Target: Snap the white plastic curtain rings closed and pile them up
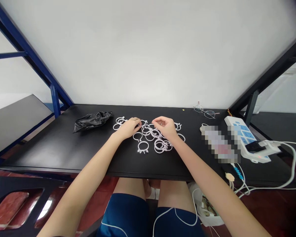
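Several white plastic rings [143, 146] with small tabs lie scattered in a loose pile on the black table [64, 148]. My left hand [129, 126] rests on the left part of the pile, its fingers curled over a ring. Over the pile's right part, my right hand [165, 126] pinches a white ring between thumb and fingertips. Both forearms stretch from the near edge to the pile.
A crumpled black plastic bag [92, 120] lies left of the rings. Eyeglasses [205, 112] sit at the back right. A white power strip [246, 138] with plugs and white cables [286, 177] occupies the right side, next to a blurred object [219, 144]. Blue frame bars [54, 100] stand at left.
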`<control>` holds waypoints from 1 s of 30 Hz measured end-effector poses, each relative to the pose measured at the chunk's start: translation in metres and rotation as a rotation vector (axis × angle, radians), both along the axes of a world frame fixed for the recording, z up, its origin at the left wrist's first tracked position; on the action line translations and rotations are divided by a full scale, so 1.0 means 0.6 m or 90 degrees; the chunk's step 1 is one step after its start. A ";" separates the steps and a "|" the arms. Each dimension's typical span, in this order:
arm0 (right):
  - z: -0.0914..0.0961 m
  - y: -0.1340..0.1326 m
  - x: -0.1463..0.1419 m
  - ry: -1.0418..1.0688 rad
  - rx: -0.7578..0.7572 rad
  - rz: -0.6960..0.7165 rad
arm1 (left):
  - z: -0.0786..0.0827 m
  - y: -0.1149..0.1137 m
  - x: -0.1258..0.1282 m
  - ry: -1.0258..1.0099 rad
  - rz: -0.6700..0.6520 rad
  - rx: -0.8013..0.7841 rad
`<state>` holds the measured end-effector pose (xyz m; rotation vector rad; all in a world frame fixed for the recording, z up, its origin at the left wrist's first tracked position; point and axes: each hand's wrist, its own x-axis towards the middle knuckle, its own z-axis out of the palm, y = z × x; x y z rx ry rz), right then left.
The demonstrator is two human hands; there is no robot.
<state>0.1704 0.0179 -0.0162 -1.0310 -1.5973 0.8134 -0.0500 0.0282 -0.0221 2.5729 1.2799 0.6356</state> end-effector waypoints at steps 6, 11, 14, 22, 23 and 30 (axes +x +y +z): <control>-0.001 0.000 0.001 -0.003 -0.009 -0.003 | 0.005 -0.003 0.002 -0.028 0.017 0.018; 0.005 -0.003 -0.002 0.039 -0.051 -0.003 | 0.029 -0.016 0.014 -0.231 0.031 0.074; 0.012 -0.004 -0.003 0.081 -0.110 0.016 | 0.041 -0.023 0.024 -0.372 -0.022 -0.074; 0.014 -0.007 -0.001 0.089 -0.135 0.070 | 0.043 -0.028 0.033 -0.485 -0.100 -0.336; 0.014 -0.007 -0.001 0.088 -0.137 0.071 | 0.043 -0.029 0.034 -0.486 -0.102 -0.343; 0.013 -0.005 -0.002 0.101 -0.142 0.064 | 0.044 -0.031 0.037 -0.486 -0.119 -0.373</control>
